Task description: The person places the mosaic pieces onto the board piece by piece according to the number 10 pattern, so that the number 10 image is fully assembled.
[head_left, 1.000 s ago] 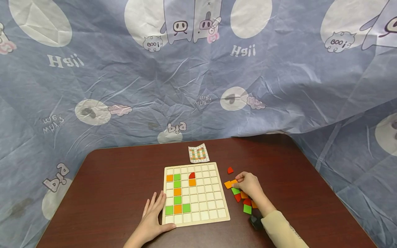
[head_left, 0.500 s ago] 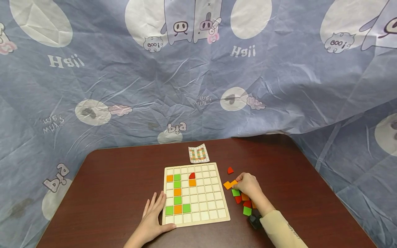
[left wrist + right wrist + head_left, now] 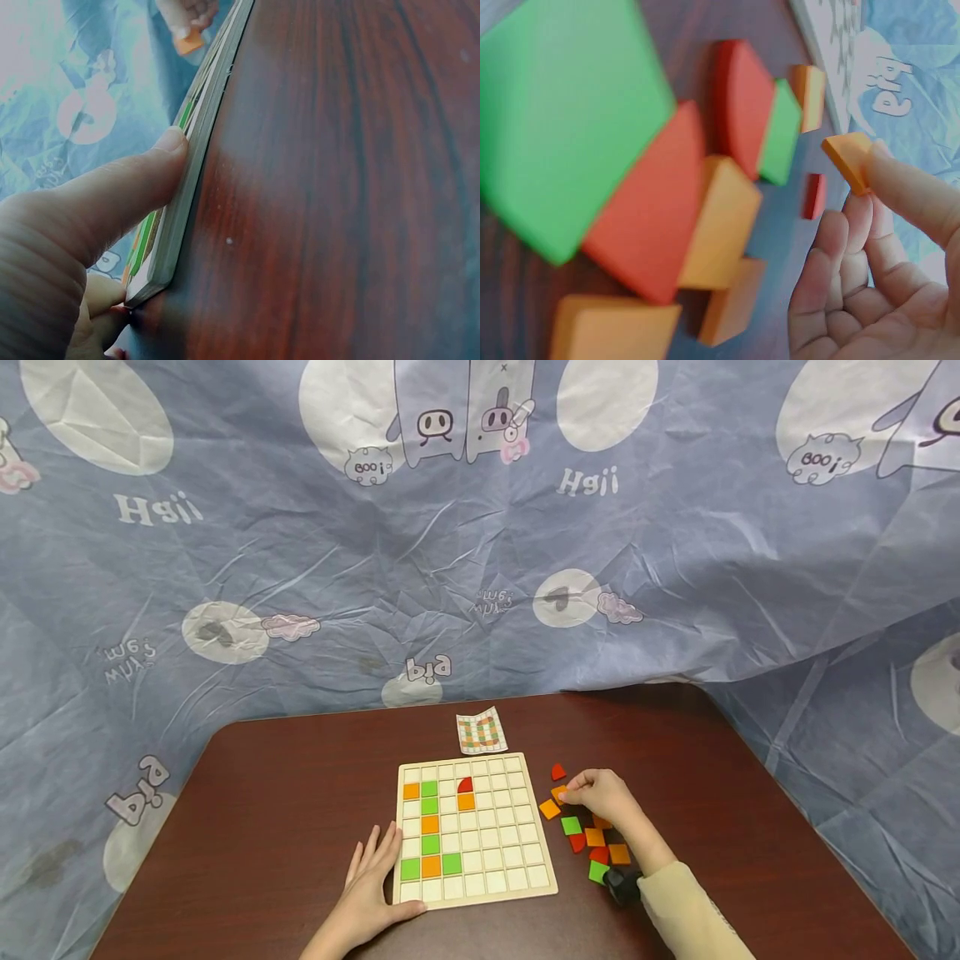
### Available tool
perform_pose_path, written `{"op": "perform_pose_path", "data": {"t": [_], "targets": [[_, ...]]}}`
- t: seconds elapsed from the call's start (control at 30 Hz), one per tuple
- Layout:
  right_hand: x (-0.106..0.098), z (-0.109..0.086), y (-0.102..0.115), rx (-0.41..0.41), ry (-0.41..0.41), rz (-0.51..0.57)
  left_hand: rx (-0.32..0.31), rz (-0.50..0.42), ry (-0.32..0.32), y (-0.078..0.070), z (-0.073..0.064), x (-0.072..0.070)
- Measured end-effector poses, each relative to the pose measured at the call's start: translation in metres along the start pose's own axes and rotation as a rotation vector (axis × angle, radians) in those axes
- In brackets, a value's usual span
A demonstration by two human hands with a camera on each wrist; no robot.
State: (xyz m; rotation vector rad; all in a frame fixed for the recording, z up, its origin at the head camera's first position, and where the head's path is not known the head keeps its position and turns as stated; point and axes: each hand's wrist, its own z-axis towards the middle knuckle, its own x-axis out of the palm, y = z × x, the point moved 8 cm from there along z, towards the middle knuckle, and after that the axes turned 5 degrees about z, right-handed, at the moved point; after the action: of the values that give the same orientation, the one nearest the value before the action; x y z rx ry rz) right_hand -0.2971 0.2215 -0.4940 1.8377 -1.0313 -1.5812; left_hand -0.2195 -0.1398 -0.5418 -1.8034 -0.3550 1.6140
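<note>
My right hand [image 3: 597, 795] pinches an orange square tile [image 3: 846, 159] between thumb and fingertips, lifted off the table in the right wrist view. Below and beside that hand lie loose tiles: a green square [image 3: 572, 826], a red quarter-circle tile [image 3: 577, 843] and several orange ones. Another orange square [image 3: 550, 810] lies between the hand and the wooden grid board [image 3: 517, 887]. At the board's near left corner rests my left hand [image 3: 365, 885], fingers extended along the left side. Its thumb [image 3: 139, 184] touches the front edge. Green, orange and red tiles sit in some board cells.
A paper pattern card [image 3: 482, 732] lies behind the board. By the right wrist a dark object [image 3: 619, 887] is partly hidden. A red quarter-circle [image 3: 558, 772] lies apart from the pile. A printed cloth [image 3: 480, 543] hangs behind the brown table [image 3: 300, 793].
My right hand has drawn an orange tile up and away from the one it touched. More orange tiles show in the pile below. The left hand has stayed put.
</note>
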Motion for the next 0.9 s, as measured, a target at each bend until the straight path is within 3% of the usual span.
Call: {"op": "perform_pose_path", "data": {"t": [0.23, 0.53, 0.67, 0.9], "targets": [[0.016, 0.001, 0.019, 0.008, 0.047, 0.204, -0.020, -0.013, 0.031, 0.000, 0.000, 0.001], [0.059, 0.005, 0.047, -0.010, 0.111, 0.404, -0.024, -0.013, 0.028, -0.001, 0.000, 0.000], [0.079, 0.002, 0.062, -0.062, 0.152, 0.410, -0.015, -0.005, 0.013, -0.001, 0.000, -0.001], [0.107, -0.002, 0.078, -0.170, 0.202, 0.264, 0.007, 0.007, -0.007, -0.002, 0.000, -0.002]]}}
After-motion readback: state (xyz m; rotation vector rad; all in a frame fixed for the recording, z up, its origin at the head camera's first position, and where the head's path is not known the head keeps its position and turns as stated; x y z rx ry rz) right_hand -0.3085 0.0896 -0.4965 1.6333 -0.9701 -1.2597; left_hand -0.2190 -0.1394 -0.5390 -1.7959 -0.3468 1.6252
